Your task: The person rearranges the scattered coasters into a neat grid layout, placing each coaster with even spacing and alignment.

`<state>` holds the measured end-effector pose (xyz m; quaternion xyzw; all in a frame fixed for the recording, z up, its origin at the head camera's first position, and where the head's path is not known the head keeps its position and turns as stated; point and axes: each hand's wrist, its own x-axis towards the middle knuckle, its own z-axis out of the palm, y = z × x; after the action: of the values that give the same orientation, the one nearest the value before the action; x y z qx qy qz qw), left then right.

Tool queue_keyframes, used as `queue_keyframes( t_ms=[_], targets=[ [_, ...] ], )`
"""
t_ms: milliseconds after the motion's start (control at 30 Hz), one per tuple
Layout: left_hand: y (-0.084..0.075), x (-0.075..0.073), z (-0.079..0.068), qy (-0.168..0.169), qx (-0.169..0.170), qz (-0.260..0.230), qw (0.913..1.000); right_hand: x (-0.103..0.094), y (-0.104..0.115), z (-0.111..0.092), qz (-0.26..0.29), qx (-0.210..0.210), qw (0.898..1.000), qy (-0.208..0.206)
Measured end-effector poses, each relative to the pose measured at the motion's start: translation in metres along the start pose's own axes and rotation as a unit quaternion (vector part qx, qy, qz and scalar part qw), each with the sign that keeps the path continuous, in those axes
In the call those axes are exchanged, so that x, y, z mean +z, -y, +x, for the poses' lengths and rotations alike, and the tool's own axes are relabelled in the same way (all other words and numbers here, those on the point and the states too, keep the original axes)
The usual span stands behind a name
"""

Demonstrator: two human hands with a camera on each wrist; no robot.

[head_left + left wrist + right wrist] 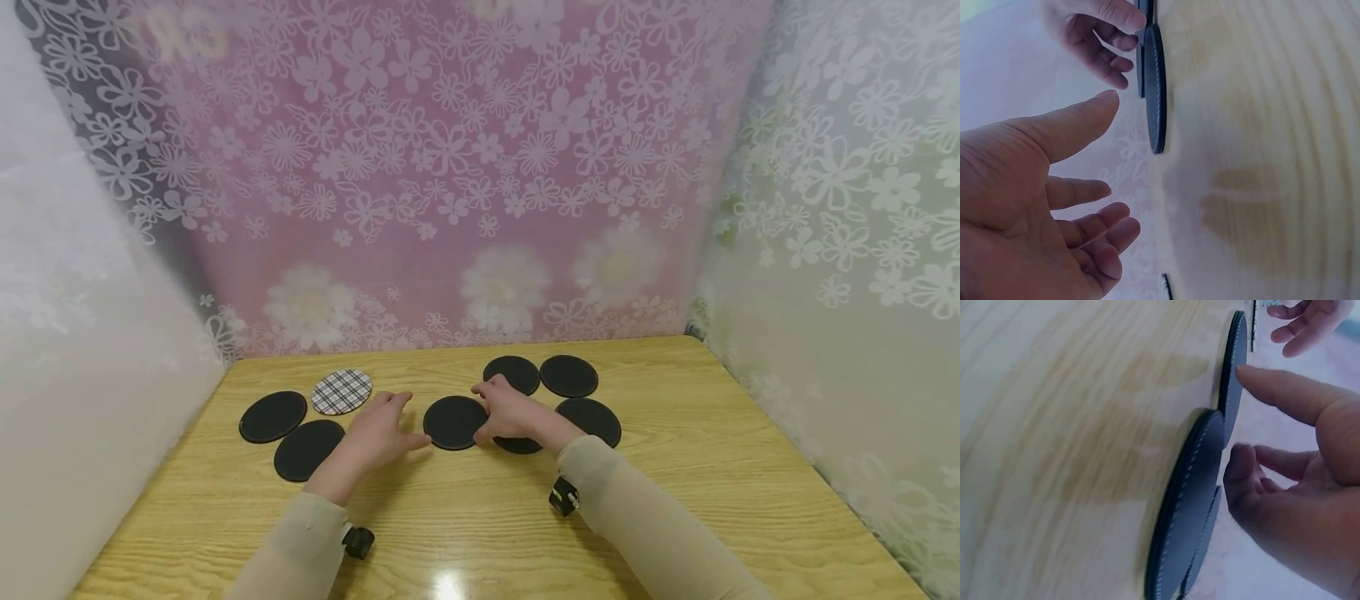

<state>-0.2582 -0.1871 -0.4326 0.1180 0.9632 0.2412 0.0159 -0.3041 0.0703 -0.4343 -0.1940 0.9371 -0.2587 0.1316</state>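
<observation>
The wood-grained bench [457, 517] carries a thin, round black disc [453, 421], its rim stitched, right of the flat checked disc [342, 392]. Just right of the checked disc, the left hand [375, 435] has its grip spread; farther right, the right hand's [517, 412] grip is parted, fingers bent.

1. The left arm is covered by a cream long left sleeve [288, 554], by which the left hand [378, 433] is left bare.
2. The right arm is clothed in a matching right sleeve [660, 521], and the right hand [516, 412] is likewise left uncovered.
3. Near each cuff, the plain fabric is crossed by a faint greyish patch.
4. A small, black, boxy left wrist camera [359, 543] is worn.
5. The black right wrist camera [561, 497] is marked with a yellowish stripe and pale fittings.
</observation>
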Motion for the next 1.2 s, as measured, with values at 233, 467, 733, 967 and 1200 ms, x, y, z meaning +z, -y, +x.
queue_keyframes(
  t_ms=[233, 467, 733, 967, 1200],
  targets=[
    [0.015, -0.014, -0.012, -0.017, -0.009, 0.031, 0.9993, 0.004, 0.017, -0.001, -0.034, -0.008, 0.999, -0.040],
    [0.032, -0.029, -0.031, -0.031, -0.024, 0.047, 0.9981, 0.007, 0.032, 0.004, -0.019, -0.024, 0.998, -0.047],
    [0.062, -0.037, -0.049, -0.051, -0.023, 0.052, 0.9971, 0.016, 0.049, 0.012, -0.013, -0.073, 0.997, -0.028],
    [0.085, -0.050, -0.061, -0.066, -0.030, 0.050, 0.9962, 0.025, 0.073, 0.018, -0.024, -0.095, 0.995, 0.000],
    [0.102, -0.058, -0.070, -0.061, -0.050, 0.056, 0.9953, 0.040, 0.098, 0.025, -0.046, -0.117, 0.992, 0.013]
  ],
)
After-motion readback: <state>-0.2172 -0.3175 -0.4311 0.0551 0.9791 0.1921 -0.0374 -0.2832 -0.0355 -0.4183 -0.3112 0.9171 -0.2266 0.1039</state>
